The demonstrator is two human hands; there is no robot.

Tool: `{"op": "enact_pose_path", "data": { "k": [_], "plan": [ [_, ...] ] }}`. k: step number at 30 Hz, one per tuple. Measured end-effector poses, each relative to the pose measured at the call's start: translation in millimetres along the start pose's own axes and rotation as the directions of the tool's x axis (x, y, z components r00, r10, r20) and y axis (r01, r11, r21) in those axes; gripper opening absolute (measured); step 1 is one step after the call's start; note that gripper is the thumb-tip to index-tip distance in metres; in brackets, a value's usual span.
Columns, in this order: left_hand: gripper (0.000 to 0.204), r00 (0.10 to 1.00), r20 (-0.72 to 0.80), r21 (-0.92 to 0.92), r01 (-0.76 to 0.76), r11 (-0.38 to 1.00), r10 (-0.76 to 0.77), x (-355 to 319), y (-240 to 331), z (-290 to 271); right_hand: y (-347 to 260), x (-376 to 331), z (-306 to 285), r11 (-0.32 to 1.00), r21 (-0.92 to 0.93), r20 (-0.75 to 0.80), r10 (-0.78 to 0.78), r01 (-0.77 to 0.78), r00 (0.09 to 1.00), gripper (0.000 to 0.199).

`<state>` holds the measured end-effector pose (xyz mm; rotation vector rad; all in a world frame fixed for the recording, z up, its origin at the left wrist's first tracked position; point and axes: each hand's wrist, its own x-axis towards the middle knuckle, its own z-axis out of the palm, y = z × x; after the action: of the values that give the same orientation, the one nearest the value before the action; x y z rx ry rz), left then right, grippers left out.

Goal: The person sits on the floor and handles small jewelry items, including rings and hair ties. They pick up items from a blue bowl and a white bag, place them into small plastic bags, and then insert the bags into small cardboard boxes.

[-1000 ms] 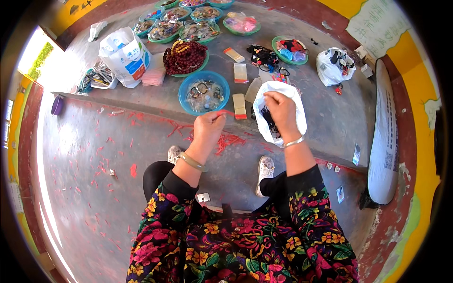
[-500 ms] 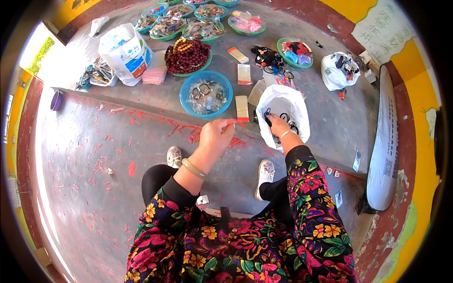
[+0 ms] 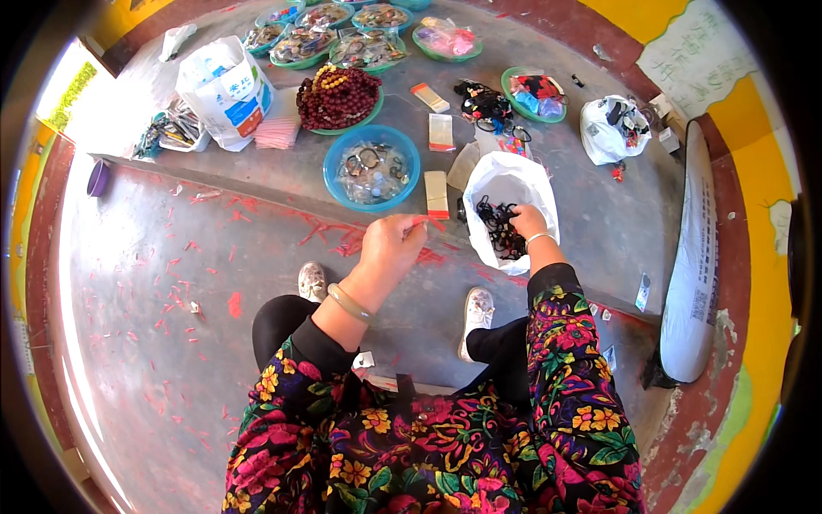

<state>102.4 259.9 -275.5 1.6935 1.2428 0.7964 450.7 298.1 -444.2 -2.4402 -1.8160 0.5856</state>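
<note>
While the left hand [image 3: 392, 247] pinches a red strip [image 3: 431, 224] near the edge of the step [image 3: 599, 233], the right hand [image 3: 530, 222], well apart, dips inside the open white bag [image 3: 527, 182] at black cords [image 3: 497, 226]; whether it grips any, I cannot tell.

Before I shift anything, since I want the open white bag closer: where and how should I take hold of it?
Probably pinch the white bag by its left rim, coming from the left. The mouth gapes upward, so that thin edge stands exposed, while the right hand occupies the near-right edge. The black bands lie inside, below that rim.
</note>
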Motion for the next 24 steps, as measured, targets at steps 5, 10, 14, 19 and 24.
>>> {"op": "enact_pose_path", "data": {
  "k": [5,10,14,19,24],
  "plan": [
    [0.019,1.000,0.002,0.028,-0.013,1.000,0.013,1,-7,6,5,-9,-27,0.783,0.542,0.286,0.169,-0.305,0.943,0.020],
    [0.019,0.996,0.047,-0.026,0.072,0.997,-0.070,-5,8,2,-7,-32,-47,0.690,0.654,0.307,0.132,-0.309,0.943,0.022],
    [0.019,0.996,0.057,-0.026,0.069,0.997,-0.068,-6,8,3,-12,-53,-62,0.619,0.741,0.241,0.118,-0.262,0.963,0.030],
    [0.023,0.993,0.085,-0.003,0.083,0.997,-0.082,-2,7,13,2,-65,-72,0.544,0.839,0.009,0.012,-0.014,1.000,0.022],
    [0.026,0.996,0.067,0.025,0.053,0.998,-0.054,-4,8,12,-44,-95,-98,0.395,0.918,-0.058,0.170,-0.014,0.984,0.017]
  ]
}}
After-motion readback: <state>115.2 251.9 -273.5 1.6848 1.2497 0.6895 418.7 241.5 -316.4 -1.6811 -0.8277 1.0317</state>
